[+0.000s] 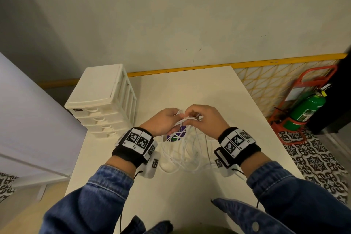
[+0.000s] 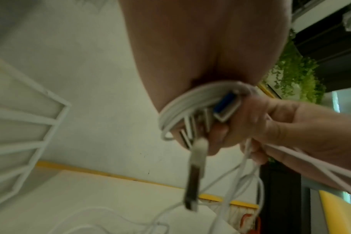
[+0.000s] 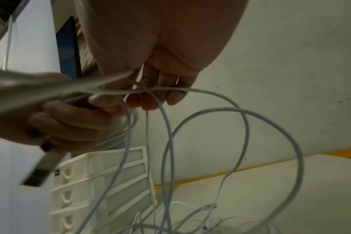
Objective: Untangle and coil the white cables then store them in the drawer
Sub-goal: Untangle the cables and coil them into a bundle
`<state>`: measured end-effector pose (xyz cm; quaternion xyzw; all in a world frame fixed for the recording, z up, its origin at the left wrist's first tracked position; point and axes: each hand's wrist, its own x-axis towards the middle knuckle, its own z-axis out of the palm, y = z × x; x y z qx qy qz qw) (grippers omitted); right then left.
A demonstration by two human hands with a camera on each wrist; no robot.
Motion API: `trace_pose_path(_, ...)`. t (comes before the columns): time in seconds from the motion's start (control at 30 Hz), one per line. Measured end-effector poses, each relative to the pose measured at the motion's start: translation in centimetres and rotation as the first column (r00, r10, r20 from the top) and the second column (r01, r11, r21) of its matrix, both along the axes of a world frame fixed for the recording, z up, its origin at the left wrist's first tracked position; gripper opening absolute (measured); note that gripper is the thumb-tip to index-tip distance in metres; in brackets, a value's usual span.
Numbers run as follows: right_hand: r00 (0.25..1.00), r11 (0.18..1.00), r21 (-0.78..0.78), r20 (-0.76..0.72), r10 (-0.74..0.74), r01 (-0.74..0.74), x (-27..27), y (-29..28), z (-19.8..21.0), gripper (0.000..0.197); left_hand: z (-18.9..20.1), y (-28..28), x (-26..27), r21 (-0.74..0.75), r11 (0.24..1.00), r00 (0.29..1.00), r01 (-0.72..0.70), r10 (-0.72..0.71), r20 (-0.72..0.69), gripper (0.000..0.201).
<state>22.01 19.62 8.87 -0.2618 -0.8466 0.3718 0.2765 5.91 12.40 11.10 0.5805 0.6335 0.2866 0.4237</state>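
A tangle of white cables (image 1: 187,155) lies on the white table (image 1: 237,112) and rises into both hands. My left hand (image 1: 166,120) grips a coiled bunch of the cables (image 2: 188,101), with a USB plug (image 2: 192,178) dangling below it. My right hand (image 1: 204,118) pinches cable strands (image 3: 170,90) right beside the left one; loops (image 3: 240,126) hang down from it. A purple and green object (image 1: 175,135) shows under the hands behind the strands. The white drawer unit (image 1: 102,100) stands at the table's far left with all its drawers closed.
A wall runs behind the table with a yellow strip (image 1: 190,68) along its foot. A green fire extinguisher (image 1: 305,108) in a red stand sits on the patterned floor to the right. A white cabinet (image 1: 28,119) stands to the left.
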Motion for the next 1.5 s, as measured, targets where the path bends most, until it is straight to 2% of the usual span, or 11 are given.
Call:
trace_pose_path(0.07,0.999,1.000,-0.017,0.028,-0.023,0.023,0.2,0.6,0.1,0.022,0.3,-0.2,0.3,-0.064,0.998,0.991,-0.011,0.020,0.133,0.044)
trace_pose_path(0.2,1.000,0.999,0.041,-0.006,0.016,-0.015,0.4,1.0,-0.8,0.014,0.4,-0.3,0.5,-0.022,0.999,0.999,0.037,-0.037,-0.016,0.047)
trace_pose_path(0.37,0.990,0.993,0.065,-0.103,-0.096,0.103,1.4,1.3,-2.7,0.029,1.4,-0.4,-0.8,0.150,0.964,0.975,-0.217,0.208,0.075,0.040)
trace_pose_path(0.5,0.942,0.942,0.025,0.025,-0.334,0.333,3.6,2.9,-4.9,0.018,2.4,-0.9,-3.1,0.301,0.786,0.841,-0.540,0.511,0.178,0.039)
trace_pose_path(0.63,0.771,0.842,0.005,0.400,-0.496,0.539,6.9,4.5,-8.3,0.025,3.5,-1.3,-5.1,0.335,0.563,0.653,-0.756,0.686,0.321,0.043)
trace_pose_path(0.77,0.648,0.803,0.091,0.541,-0.536,0.589,7.2,4.6,-9.4,0.029,3.0,-1.1,-4.3,0.330,0.678,0.753,-0.657,0.611,0.244,0.043)
trace_pose_path(0.93,0.905,0.906,-0.040,-0.031,-0.423,0.422,2.7,1.8,-2.7,0.040,2.3,0.3,-1.6,0.282,0.793,0.841,-0.541,0.522,0.145,0.040)
trace_pose_path(1.07,0.996,0.963,-0.264,-0.048,-0.078,0.062,-0.9,-0.9,0.3,0.085,3.1,0.7,0.4,0.303,0.829,0.882,-0.470,0.435,0.179,0.040)
trace_pose_path(1.23,0.998,0.962,-0.268,0.056,-0.038,0.052,-2.2,-1.5,-3.0,0.019,5.0,0.3,0.6,0.313,0.845,0.863,-0.433,0.289,0.414,0.038)
trace_pose_path(1.37,0.974,0.971,-0.186,0.198,-0.115,0.152,-0.8,0.0,-5.3,0.023,6.1,0.1,-1.3,0.343,0.748,0.767,-0.568,0.331,0.550,0.038)
trace_pose_path(1.5,0.889,0.928,0.151,0.269,-0.370,0.341,1.3,3.7,-4.8,0.010,5.4,-0.5,-1.7,0.338,0.709,0.737,-0.619,0.374,0.563,0.038)
